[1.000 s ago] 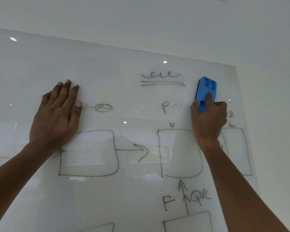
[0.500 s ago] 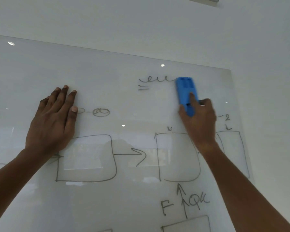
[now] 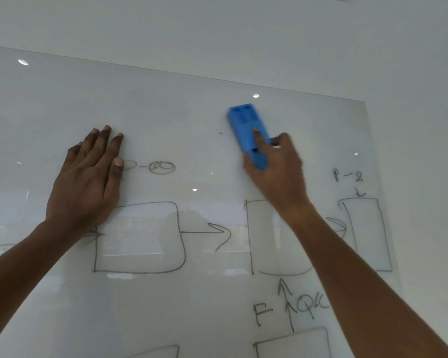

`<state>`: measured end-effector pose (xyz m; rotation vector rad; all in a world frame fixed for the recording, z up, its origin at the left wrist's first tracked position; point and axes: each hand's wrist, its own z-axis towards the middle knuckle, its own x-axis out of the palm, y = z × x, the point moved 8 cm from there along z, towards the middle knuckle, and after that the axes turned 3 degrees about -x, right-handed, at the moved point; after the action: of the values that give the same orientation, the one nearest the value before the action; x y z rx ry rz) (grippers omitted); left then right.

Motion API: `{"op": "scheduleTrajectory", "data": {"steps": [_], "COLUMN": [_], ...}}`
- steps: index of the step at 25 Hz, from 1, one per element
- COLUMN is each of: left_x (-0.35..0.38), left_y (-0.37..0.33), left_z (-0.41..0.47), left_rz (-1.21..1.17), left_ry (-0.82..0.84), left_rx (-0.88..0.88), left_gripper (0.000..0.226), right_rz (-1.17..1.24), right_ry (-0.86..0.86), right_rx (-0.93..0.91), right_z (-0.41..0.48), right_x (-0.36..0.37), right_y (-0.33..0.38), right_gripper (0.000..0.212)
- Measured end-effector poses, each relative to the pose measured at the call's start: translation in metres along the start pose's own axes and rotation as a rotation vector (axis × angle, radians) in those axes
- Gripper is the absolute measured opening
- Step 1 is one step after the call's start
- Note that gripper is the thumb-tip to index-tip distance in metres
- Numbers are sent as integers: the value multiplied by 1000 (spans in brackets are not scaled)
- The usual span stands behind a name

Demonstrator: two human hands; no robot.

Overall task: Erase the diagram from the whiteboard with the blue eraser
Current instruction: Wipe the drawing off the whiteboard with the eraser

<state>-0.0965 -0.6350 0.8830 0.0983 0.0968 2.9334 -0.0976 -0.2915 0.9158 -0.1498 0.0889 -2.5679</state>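
Note:
A glossy whiteboard (image 3: 181, 104) fills the view, with a grey marker diagram (image 3: 140, 237) of boxes, arrows and labels across its lower half. My right hand (image 3: 277, 171) presses the blue eraser (image 3: 247, 133) flat against the board near the upper middle, index finger laid along its back. Left of the eraser the board shows only a tiny speck. My left hand (image 3: 88, 182) lies flat on the board at the left, fingers together, partly covering a label and the left box's corner. My right forearm hides part of the middle box.
The board's top edge runs diagonally under a plain white wall (image 3: 243, 34), and its right edge (image 3: 373, 177) stands just beyond the label "P-2" and the rightmost box. More boxes and letters continue toward the bottom of the view.
My right hand has swept the eraser leftward along the top of the diagram. The squiggle with its underline and the "P" label beneath it are gone. My left hand has stayed put.

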Motion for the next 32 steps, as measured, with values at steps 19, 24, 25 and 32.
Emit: {"op": "scheduleTrajectory", "data": {"steps": [19,24,25,32], "left_x": [1,1,2,3], "left_y": [-3,0,1,4], "left_z": [-1,-2,-2,-1], "left_rz": [24,10,4,15], "left_ry": [1,-9,-15,-50], "left_rx": [-18,-1,5,29], "left_gripper": [66,65,64,63], "right_rz": [-14,75,74,25], "right_ry": [-218,-80,-49,-132], "right_rx": [419,38,-73,166], "right_z": [-1,6,-4,-45], "right_x": [-15,26,30,-18], "right_y": [-58,51,67,-42], "right_gripper": [57,56,56,60]}}
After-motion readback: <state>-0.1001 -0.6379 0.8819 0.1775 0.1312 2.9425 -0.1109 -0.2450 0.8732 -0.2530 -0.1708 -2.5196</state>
